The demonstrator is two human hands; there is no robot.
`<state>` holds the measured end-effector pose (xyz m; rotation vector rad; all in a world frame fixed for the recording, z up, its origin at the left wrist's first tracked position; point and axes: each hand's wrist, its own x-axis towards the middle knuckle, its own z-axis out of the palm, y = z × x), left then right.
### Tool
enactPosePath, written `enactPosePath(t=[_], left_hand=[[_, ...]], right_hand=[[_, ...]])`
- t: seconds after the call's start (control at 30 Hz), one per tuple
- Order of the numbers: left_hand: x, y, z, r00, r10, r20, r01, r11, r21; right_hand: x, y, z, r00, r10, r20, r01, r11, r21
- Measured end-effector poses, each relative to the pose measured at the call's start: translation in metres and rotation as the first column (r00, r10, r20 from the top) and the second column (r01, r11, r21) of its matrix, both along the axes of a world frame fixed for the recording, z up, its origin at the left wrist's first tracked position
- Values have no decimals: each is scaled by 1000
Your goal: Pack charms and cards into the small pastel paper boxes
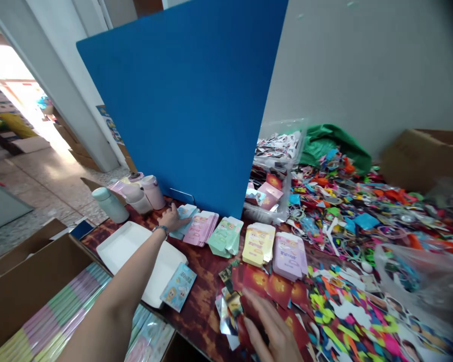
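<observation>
My left hand (172,218) reaches far forward and lies with fingers pressed on a stack of blue flat card boxes (183,215) at the foot of a blue divider board (189,105). Beside that stack lie pink (201,228), green (225,236), yellow (258,243) and lilac (290,255) stacks in a row. Near the table's front, my right hand (272,329) rests with fingers spread on red cards (275,289) and small photo cards (229,311). A single blue card box (178,286) lies on a white tray (126,244).
Pale bottles (134,198) stand at the left of the divider. A cardboard box (33,281) with pastel packs sits at the lower left. At the right, a heap of colourful paper shapes (343,206), a green cloth (330,143), clear plastic bags (419,281) and a brown carton (423,156).
</observation>
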<state>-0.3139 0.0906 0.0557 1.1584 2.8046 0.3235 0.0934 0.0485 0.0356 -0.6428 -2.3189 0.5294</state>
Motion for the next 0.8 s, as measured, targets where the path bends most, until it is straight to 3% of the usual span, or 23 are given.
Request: enactPosePath(t=[0.13, 0.23, 0.4, 0.5, 0.6, 0.7, 0.8], left_hand=[[0, 0, -4, 999, -7, 47, 5, 999, 33], [11, -7, 5, 1000, 15, 13, -17, 991, 130], [62, -29, 30, 998, -43, -43, 55, 939, 340], [117, -43, 35, 979, -196, -63, 204, 872, 444], [175, -58, 30, 942, -331, -51, 309, 801, 513], [219, -70, 20, 896, -435, -92, 391, 672, 629], [241, -76, 16, 827, -539, -163, 500, 570, 652]], right_hand=[[3, 2, -5, 1000, -18, 2, 17, 999, 39], [3, 5, -5, 1000, 0, 17, -1, 999, 47], [-5, 12, 13, 999, 43, -21, -43, 998, 37], [-18, 17, 35, 996, 41, -77, -38, 998, 43], [-32, 23, 52, 991, -15, -135, 34, 990, 136], [-33, 27, 56, 987, -95, -129, 122, 969, 215], [-20, 25, 55, 993, -81, -89, 89, 992, 86]])
